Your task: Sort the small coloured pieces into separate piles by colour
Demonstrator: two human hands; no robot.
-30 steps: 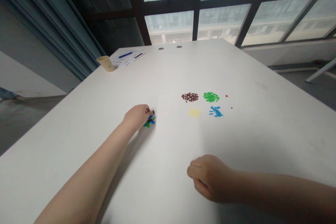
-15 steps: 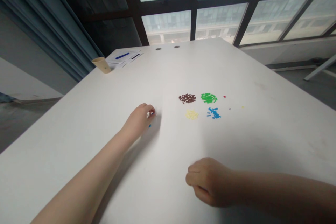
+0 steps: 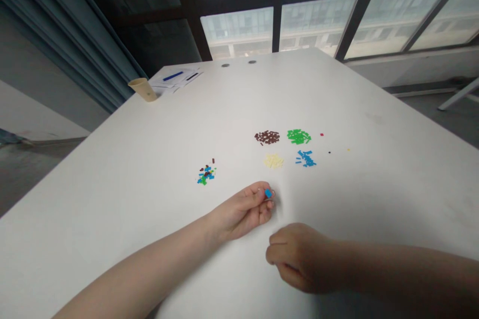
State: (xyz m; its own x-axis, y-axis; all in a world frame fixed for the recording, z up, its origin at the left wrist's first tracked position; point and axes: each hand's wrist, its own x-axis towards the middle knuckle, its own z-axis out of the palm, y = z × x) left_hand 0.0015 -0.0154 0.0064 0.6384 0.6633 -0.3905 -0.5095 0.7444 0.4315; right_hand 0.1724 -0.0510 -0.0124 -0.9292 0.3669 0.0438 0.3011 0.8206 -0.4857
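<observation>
My left hand (image 3: pixel 247 209) pinches a small blue piece (image 3: pixel 268 193) between thumb and fingers, just above the white table (image 3: pixel 149 149). My right hand (image 3: pixel 297 256) rests close by, at the near right, curled into a loose fist; whether it holds anything is hidden. A small mixed pile (image 3: pixel 205 174) of blue, green and brown pieces lies to the left of my left hand. Farther off lie sorted heaps: brown pieces (image 3: pixel 267 137), green pieces (image 3: pixel 298 136), pale yellow pieces (image 3: pixel 273 160) and blue pieces (image 3: pixel 307 158).
A few stray specks, a red speck (image 3: pixel 321 134) among them, lie right of the heaps. A paper cup (image 3: pixel 142 89) and papers with pens (image 3: pixel 175 79) sit at the far left corner. Windows stand behind the table, a curtain at the left.
My left hand has left the mixed pile and drawn back to the right towards my right hand, now holding a blue piece. The mixed pile is uncovered. My right hand has stayed put.
</observation>
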